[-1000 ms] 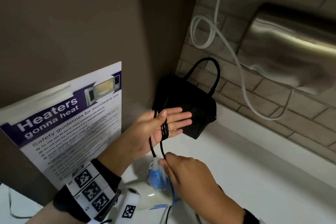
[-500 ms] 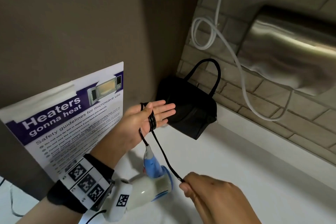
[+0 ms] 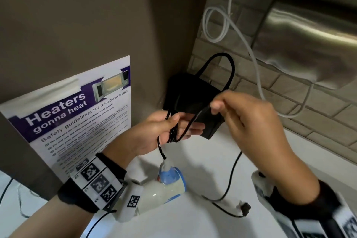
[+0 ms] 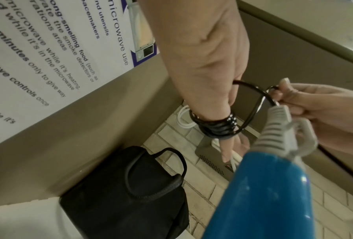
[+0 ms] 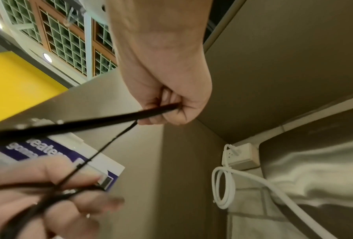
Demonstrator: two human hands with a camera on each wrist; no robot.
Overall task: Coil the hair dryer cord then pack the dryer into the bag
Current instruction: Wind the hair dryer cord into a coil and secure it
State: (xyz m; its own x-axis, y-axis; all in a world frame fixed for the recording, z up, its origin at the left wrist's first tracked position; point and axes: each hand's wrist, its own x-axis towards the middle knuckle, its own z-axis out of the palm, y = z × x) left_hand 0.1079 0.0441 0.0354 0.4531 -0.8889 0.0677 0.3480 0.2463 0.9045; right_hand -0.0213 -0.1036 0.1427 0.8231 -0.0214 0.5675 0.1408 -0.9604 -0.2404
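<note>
A white and blue hair dryer [image 3: 166, 185] lies on the white counter [image 3: 193, 222] below my hands; its blue body [image 4: 263, 194] fills the left wrist view. Its black cord [image 3: 173, 133] is wound in several loops round the straight fingers of my left hand [image 3: 181, 125], and the thumb lies over the loops. My right hand [image 3: 214, 108] pinches the cord just above and right of the left fingers. The slack runs down to the plug [image 3: 245, 207] on the counter. The black bag [image 3: 193, 98] stands in the corner behind my hands.
A microwave safety poster [image 3: 77, 121] leans on the left wall. A white cable [image 3: 216, 25] loops down the tiled wall from a socket [image 5: 241, 155]. A stainless steel appliance [image 3: 309, 40] hangs at the upper right.
My right hand has risen from low beside the dryer to above the left fingers, carrying the cord up with it. The left hand keeps its loops.
</note>
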